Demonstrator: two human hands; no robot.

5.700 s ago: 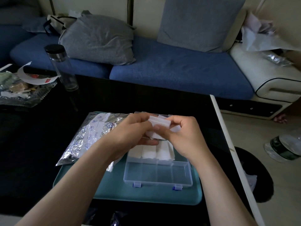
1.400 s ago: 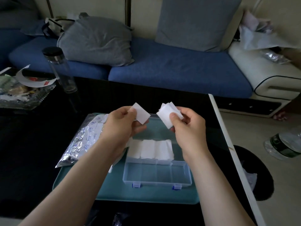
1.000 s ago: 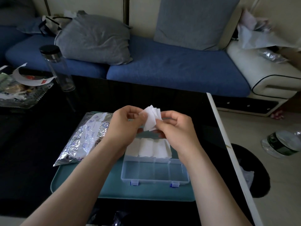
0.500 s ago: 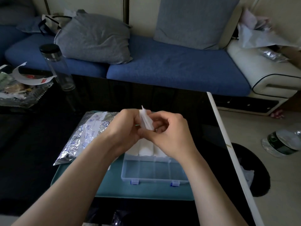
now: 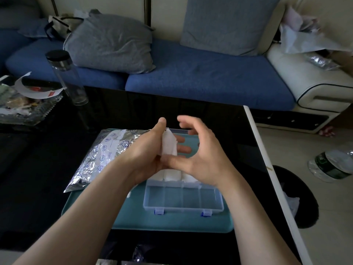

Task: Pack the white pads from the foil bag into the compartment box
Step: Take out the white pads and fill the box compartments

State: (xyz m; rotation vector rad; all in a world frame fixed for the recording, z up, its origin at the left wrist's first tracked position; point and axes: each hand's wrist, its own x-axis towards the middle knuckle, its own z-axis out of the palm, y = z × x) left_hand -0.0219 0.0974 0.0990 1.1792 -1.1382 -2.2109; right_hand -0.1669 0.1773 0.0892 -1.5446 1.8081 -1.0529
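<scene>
Table (image 5: 38,169): tray (image 5: 172,224) at the near edge. On the tray: foil bag (image 5: 103,155) left, compartment box (image 5: 183,199) right. Packed pads (image 5: 172,174) in the box's far row. Above the box: left hand (image 5: 145,155) gripping the pad stack (image 5: 169,145), right hand (image 5: 202,159) just right of it. Far left on the table: upright bottle (image 5: 66,77), dish (image 5: 23,111) to its left. Sofa (image 5: 191,77) behind the table.

Dim indoor scene, lit softly from the 3 o'clock side.
The black table (image 5: 47,169) is lost in shadow toward 9 o'clock; the fingers (image 5: 183,119) of the right hand (image 5: 202,159) are smeared by motion blur; straight lines are slightly bowed near the edges.
</scene>
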